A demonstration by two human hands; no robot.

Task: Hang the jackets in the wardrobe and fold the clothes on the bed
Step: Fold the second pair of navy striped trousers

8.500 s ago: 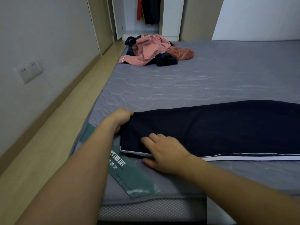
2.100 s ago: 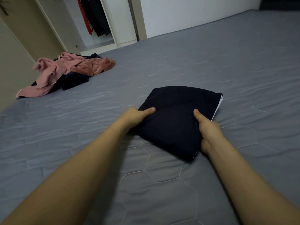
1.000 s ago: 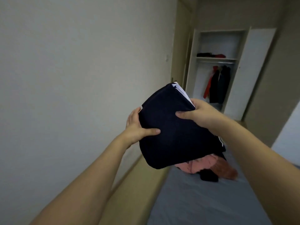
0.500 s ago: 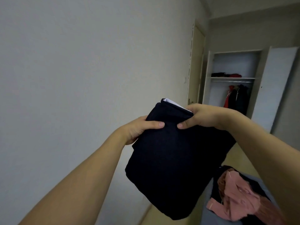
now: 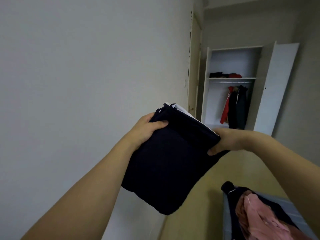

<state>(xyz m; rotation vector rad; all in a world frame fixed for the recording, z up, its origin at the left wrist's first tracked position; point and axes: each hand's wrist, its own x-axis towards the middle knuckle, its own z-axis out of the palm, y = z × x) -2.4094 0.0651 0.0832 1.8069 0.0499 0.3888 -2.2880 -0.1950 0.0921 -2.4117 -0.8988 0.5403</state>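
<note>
I hold a folded navy garment [image 5: 166,167] with a white edge in the air in front of me. My left hand [image 5: 147,129] grips its upper left corner, thumb on top. At its upper right edge my right hand [image 5: 225,141] holds it, thumb on the near face. Ahead stands the open white wardrobe [image 5: 230,84], with red and dark jackets [image 5: 233,108] hanging on its rail and folded clothes [image 5: 225,75] on the shelf above. A pile of pink and dark clothes [image 5: 256,210] lies on the grey bed [image 5: 285,207] at lower right.
A grey wall [image 5: 86,75] fills the left side. The wardrobe's white door [image 5: 277,87] stands swung open on the right. A strip of wooden floor [image 5: 216,170] runs between wall and bed toward the wardrobe. A beige room door [image 5: 194,75] is left of the wardrobe.
Over the earlier frames I folded the navy garment on the bed and lifted it. In the last half second my hands moved apart to its two upper corners and the wardrobe came closer.
</note>
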